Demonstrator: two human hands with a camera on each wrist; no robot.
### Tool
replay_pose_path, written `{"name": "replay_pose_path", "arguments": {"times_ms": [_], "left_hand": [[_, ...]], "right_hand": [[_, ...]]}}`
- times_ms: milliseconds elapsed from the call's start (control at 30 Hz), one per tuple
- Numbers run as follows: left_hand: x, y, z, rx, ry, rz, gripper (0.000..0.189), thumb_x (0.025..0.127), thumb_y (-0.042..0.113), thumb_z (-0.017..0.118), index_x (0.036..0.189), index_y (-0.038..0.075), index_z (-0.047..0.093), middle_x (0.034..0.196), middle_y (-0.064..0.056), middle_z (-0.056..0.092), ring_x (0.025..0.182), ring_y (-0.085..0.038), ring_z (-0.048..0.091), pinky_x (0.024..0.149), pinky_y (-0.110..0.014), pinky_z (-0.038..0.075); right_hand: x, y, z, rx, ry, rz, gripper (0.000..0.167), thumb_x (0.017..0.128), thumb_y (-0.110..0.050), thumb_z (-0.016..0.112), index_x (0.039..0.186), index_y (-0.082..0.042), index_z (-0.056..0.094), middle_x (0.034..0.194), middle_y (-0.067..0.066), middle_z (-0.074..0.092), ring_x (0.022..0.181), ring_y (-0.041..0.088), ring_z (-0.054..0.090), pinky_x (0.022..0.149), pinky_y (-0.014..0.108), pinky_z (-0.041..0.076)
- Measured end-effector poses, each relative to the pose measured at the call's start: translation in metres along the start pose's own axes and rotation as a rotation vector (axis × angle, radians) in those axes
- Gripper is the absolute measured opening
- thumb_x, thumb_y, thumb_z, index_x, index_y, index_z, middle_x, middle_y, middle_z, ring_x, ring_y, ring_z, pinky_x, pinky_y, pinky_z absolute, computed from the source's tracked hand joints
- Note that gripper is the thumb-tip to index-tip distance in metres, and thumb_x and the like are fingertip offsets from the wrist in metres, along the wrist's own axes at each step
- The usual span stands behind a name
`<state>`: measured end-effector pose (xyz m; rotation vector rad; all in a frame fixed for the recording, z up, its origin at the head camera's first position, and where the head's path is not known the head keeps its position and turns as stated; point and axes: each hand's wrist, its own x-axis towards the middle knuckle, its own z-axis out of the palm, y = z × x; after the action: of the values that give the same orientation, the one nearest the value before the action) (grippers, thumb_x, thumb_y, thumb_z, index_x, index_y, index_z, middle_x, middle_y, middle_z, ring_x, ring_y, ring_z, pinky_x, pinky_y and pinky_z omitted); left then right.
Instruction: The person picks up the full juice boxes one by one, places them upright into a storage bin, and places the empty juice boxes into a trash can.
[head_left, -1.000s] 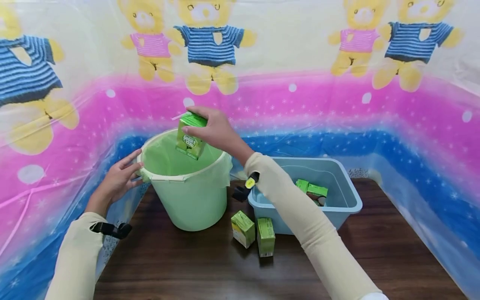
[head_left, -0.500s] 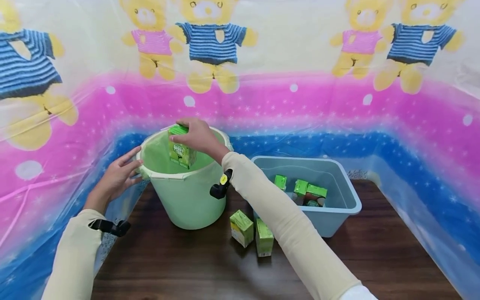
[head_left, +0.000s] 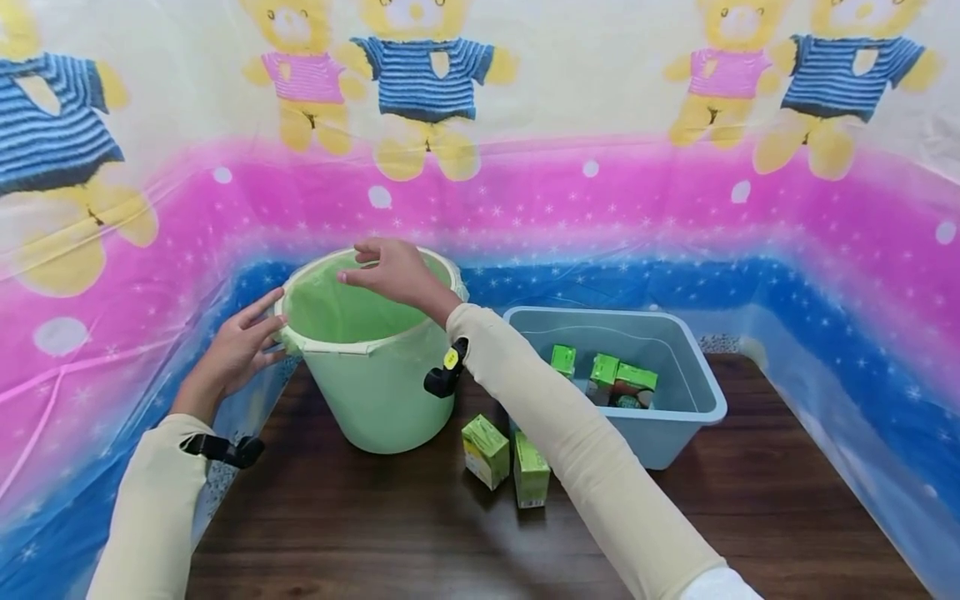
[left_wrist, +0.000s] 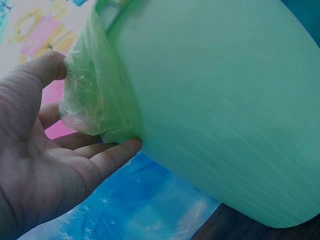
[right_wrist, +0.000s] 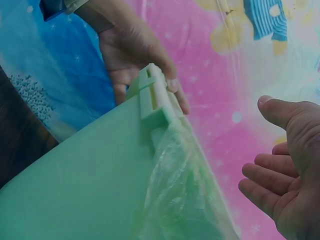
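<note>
An empty right hand [head_left: 397, 271], thumb wide of its fingers, hangs over a lined green bin [head_left: 378, 404] whose rim the left hand [head_left: 234, 350] touches, fingers extended. Two green drink cartons [head_left: 486, 452] sit on the desk [head_left: 375, 533], to the bin's front right, nearer the right hand than the left.

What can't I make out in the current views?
Head: the bin's floor, behind its near rim.
Head: part of the blue tub, behind the right sleeve.
Head: fine print on the cartons, too small.
Left wrist: ends of some left hand fingers, behind the green liner.
Right wrist: the bin's base, cut off by the frame edge.
</note>
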<state>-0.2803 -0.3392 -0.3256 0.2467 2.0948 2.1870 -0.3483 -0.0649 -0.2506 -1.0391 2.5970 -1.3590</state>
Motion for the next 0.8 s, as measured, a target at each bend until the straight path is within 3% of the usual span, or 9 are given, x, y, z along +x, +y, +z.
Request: {"name": "replay_pose_path", "arguments": {"times_ms": [133,233,367,433,500,633,700,800], "left_hand": [[-0.001,0.001,0.0,0.018,0.006,0.0,0.073,0.107,0.022,0.054,0.165,0.023,0.008,0.169,-0.016,-0.007,0.122,-0.005,0.059,0.086,-0.021,0.056],[-0.002,0.002,0.001,0.042,0.013,-0.012,0.073,0.107,0.024,0.054,0.165,0.024,0.009,0.169,-0.015,-0.006,0.143,-0.022,0.04,0.087,-0.021,0.055],[-0.001,0.002,0.002,0.044,0.008,-0.021,0.073,0.107,0.024,0.054,0.165,0.025,0.009,0.17,-0.013,-0.007,0.15,-0.036,0.019,0.087,-0.02,0.055],[0.0,0.002,0.002,0.042,0.008,-0.02,0.073,0.107,0.024,0.054,0.165,0.025,0.009,0.17,-0.013,-0.007,0.149,-0.034,0.022,0.087,-0.02,0.055],[0.0,0.003,0.001,0.041,0.01,-0.017,0.074,0.107,0.025,0.055,0.165,0.025,0.009,0.169,-0.013,-0.006,0.146,-0.025,0.035,0.087,-0.02,0.055],[0.0,0.004,0.001,0.035,0.003,-0.005,0.074,0.106,0.025,0.055,0.165,0.025,0.009,0.169,-0.016,-0.004,0.12,-0.001,0.059,0.087,-0.02,0.055],[0.0,0.002,0.001,0.028,-0.002,0.002,0.074,0.107,0.025,0.055,0.165,0.024,0.008,0.169,-0.017,-0.004,0.109,0.004,0.062,0.086,-0.02,0.056],[-0.001,0.0,0.0,0.011,-0.001,0.01,0.074,0.107,0.023,0.054,0.165,0.023,0.007,0.169,-0.017,-0.005,0.105,0.005,0.063,0.084,-0.02,0.056]], "right_hand": [[-0.002,-0.003,-0.006,0.005,-0.001,-0.013,0.066,0.097,-0.039,0.07,0.152,-0.011,0.048,0.145,0.007,0.058,0.128,0.013,0.058,0.095,0.023,0.052],[-0.007,-0.004,-0.013,0.024,-0.003,-0.022,0.064,0.097,-0.038,0.069,0.152,-0.011,0.048,0.146,0.007,0.057,0.127,0.013,0.058,0.095,0.023,0.052],[-0.018,-0.005,-0.026,0.083,0.01,-0.043,0.063,0.098,-0.035,0.07,0.152,-0.011,0.048,0.148,0.005,0.055,0.129,0.012,0.057,0.099,0.023,0.05],[-0.027,-0.005,-0.034,0.12,0.031,-0.06,0.063,0.097,-0.033,0.071,0.152,-0.011,0.048,0.149,0.004,0.055,0.13,0.011,0.056,0.1,0.022,0.049],[-0.037,-0.004,-0.043,0.166,0.062,-0.09,0.063,0.097,-0.03,0.072,0.151,-0.009,0.049,0.149,0.005,0.055,0.131,0.012,0.057,0.101,0.022,0.049],[-0.065,-0.003,-0.062,0.237,0.116,-0.157,0.06,0.096,-0.022,0.073,0.15,-0.008,0.05,0.147,0.007,0.056,0.13,0.015,0.058,0.1,0.025,0.051],[-0.082,0.0,-0.071,0.26,0.127,-0.177,0.06,0.096,-0.021,0.073,0.15,-0.009,0.05,0.146,0.005,0.058,0.13,0.012,0.058,0.1,0.026,0.051],[-0.108,0.008,-0.08,0.266,0.14,-0.216,0.058,0.097,-0.018,0.072,0.15,-0.009,0.051,0.145,0.005,0.059,0.13,0.014,0.057,0.099,0.029,0.052]]}}
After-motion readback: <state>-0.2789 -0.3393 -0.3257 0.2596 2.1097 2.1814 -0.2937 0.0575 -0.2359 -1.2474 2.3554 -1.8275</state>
